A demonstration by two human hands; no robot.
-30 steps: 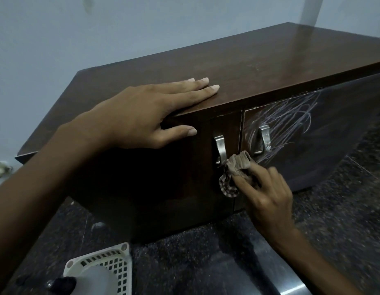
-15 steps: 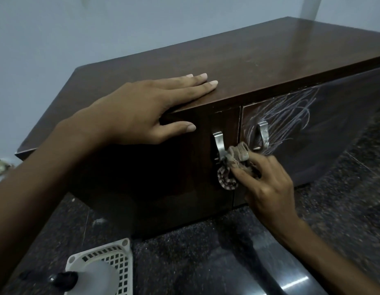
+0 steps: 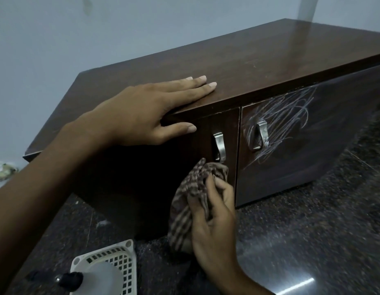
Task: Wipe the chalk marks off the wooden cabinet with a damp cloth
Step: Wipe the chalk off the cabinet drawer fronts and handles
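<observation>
A low dark wooden cabinet (image 3: 238, 60) stands on the floor against a pale wall. White chalk marks (image 3: 289, 122) scribble over its right door around the right metal handle (image 3: 262, 133). My left hand (image 3: 146, 116) rests flat on the cabinet's top front edge, thumb hanging over the left door. My right hand (image 3: 214, 222) grips a brown checked cloth (image 3: 189, 201), held against the left door just below the left metal handle (image 3: 219, 145).
The floor (image 3: 312, 241) is dark speckled polished stone. A white perforated basket (image 3: 118, 262) with a spray bottle (image 3: 93, 277) in it sits at the lower left. A pale crumpled object (image 3: 3, 170) lies at the far left by the wall.
My right hand and the cloth have dropped down and left, from between the two handles to below the left handle. The cloth hangs longer. My left hand stays put.
</observation>
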